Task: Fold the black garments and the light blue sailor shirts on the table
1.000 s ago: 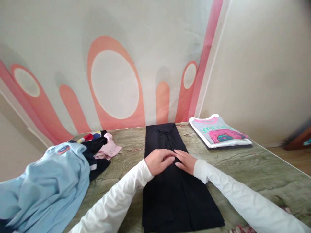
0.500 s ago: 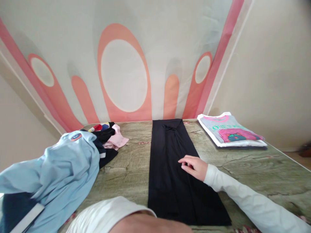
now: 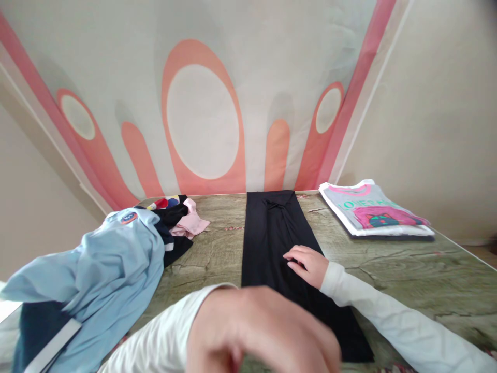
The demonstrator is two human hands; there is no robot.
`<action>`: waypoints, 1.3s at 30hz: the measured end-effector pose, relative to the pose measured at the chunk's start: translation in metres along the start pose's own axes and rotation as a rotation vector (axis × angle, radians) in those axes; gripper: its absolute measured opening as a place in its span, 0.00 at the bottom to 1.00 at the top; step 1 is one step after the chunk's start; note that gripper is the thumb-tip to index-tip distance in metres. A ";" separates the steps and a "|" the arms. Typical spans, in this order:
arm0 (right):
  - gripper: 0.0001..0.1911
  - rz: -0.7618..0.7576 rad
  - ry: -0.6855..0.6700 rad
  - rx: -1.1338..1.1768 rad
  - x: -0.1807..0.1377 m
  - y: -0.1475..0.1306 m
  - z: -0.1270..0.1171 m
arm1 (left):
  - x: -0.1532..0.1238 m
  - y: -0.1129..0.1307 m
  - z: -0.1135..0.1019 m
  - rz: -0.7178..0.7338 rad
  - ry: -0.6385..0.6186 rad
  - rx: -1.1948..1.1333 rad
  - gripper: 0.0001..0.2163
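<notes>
A long black garment point(image 3: 272, 233) lies folded into a narrow strip down the middle of the table point(image 3: 388, 264). My right hand point(image 3: 306, 263) rests flat on its right half, fingers stretched out and pointing left. My left hand point(image 3: 264, 331) is raised close to the camera at the bottom, large and blurred; its fingers are smeared and I see nothing in them. Both arms wear white sleeves.
A heap of clothes lies at the left: a light blue shirt point(image 3: 97, 280), dark pieces and a pink piece point(image 3: 190, 224). A folded grey T-shirt point(image 3: 373, 210) with a pink print sits on a stack at the back right. A pink-patterned wall stands behind the table.
My left hand left the black garment and rose toward the camera, now covering the lower middle of the view. My right hand stays flat on the garment. The view shifted slightly.
</notes>
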State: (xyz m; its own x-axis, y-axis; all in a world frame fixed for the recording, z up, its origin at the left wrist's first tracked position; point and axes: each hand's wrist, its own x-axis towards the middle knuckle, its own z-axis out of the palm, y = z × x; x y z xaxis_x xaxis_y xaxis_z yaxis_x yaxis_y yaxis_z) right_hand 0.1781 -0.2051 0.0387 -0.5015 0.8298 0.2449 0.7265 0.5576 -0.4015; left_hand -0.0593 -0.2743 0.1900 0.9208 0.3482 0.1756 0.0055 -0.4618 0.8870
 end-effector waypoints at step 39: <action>0.31 0.133 -0.097 -0.318 -0.032 0.054 0.015 | -0.037 -0.196 -0.005 -0.277 0.206 0.835 0.20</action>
State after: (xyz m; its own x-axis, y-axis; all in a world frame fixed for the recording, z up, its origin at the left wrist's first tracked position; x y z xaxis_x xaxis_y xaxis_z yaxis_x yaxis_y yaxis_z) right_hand 0.2266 -0.2021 -0.0037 -0.4240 0.8980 0.1176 0.8907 0.4369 -0.1254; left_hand -0.0967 -0.1924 0.0121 0.7565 0.6374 0.1462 0.5721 -0.7534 0.3242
